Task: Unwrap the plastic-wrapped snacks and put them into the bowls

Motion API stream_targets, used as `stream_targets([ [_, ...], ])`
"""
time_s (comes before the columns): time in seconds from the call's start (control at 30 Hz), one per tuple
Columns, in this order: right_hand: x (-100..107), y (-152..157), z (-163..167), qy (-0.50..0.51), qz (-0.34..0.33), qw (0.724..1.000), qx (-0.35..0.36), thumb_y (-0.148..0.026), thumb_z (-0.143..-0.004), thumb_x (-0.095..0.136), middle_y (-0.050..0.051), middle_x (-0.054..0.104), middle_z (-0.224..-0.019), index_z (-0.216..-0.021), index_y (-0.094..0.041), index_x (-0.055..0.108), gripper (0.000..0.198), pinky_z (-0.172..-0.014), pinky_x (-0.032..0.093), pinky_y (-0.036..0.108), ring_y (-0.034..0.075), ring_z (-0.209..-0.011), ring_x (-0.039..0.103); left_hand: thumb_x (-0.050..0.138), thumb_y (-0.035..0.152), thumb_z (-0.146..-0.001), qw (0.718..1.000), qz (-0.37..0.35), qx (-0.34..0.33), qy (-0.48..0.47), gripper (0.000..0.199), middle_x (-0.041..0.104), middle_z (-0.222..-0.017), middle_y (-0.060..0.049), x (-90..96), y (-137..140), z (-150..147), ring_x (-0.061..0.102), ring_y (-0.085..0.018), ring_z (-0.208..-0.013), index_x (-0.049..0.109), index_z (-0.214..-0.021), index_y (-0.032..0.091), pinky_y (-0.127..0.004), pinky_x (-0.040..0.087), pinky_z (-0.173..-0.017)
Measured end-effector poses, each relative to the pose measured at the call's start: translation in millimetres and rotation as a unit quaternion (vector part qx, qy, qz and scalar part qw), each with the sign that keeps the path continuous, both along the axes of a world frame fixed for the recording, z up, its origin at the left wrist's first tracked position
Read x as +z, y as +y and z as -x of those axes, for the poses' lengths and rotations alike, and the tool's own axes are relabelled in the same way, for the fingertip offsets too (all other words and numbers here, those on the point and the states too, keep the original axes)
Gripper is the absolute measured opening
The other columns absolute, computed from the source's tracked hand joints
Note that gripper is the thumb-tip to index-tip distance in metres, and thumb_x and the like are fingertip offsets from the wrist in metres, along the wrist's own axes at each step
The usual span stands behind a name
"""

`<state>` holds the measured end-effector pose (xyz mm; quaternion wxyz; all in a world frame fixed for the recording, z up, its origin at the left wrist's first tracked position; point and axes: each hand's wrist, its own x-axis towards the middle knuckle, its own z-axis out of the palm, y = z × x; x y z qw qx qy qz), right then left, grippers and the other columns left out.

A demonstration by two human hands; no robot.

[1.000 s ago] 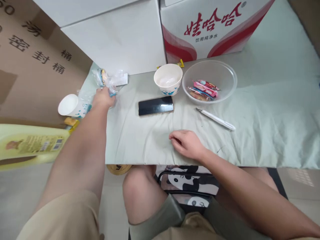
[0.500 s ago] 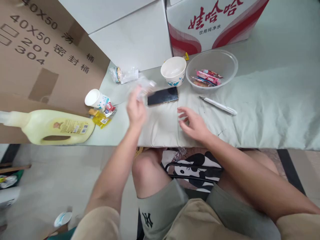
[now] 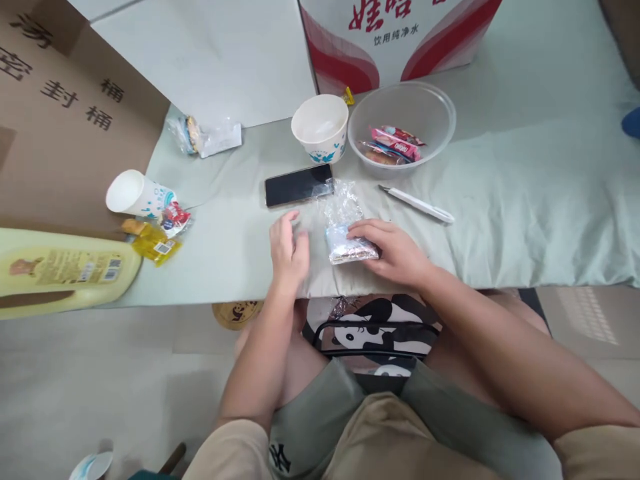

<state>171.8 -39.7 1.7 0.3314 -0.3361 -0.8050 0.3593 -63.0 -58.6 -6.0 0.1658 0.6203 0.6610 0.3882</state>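
Note:
A clear plastic packet (image 3: 350, 241) with something flat and pale inside lies near the table's front edge, its loose crinkled end reaching the phone. My right hand (image 3: 395, 250) grips the packet's right side between thumb and fingers. Just left of it my left hand (image 3: 289, 253) is raised with thumb and fingers apart, holding nothing. Behind the packet lies a black phone (image 3: 299, 185), screen up. To the right rests a white pen-like tool (image 3: 417, 203) with a dark tip. What exactly the packet contains I cannot make out.
A paper bowl (image 3: 320, 130) and a clear plastic bowl (image 3: 435, 127) of wrapped snacks stand behind. At left are a tipped paper cup (image 3: 135, 193), a yellow wrapper (image 3: 157, 245) and a yellow jug (image 3: 65, 267). Cartons (image 3: 390, 47) line the back; another packet (image 3: 217, 138) lies before them.
The plastic packet, blurred in my left hand before, now lies on the table under my right hand. My left hand has let go and come lower. The view has shifted right.

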Motion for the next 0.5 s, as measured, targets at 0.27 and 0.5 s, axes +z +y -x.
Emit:
stream_targets([
  [0.27,1,-8,21,0.127,0.148,0.980,-0.045,-0.039,-0.098,0.057,0.008,0.075,-0.112,-0.110,-0.024,0.070,0.022,-0.093,0.057,0.043,0.025,-0.103,0.071,0.053,0.072,-0.089,0.925,0.080,-0.153,-0.338,0.066,0.067,-0.129,-0.009,-6.9,-1,-14,0.065,-0.027,-0.121,0.046,-0.141,0.031,-0.041,0.053,-0.102],
  [0.5,-9,-10,39,0.200,0.243,0.948,-0.054,-0.065,-0.095,0.058,0.008,0.074,-0.113,-0.113,-0.027,0.071,0.043,-0.102,0.055,0.051,0.027,-0.110,0.069,0.089,0.053,-0.066,0.865,0.078,-0.217,-0.446,0.093,0.063,-0.133,-0.008,-7.1,5,-8,0.064,-0.028,-0.125,0.041,-0.143,0.036,-0.039,0.059,-0.095],
])
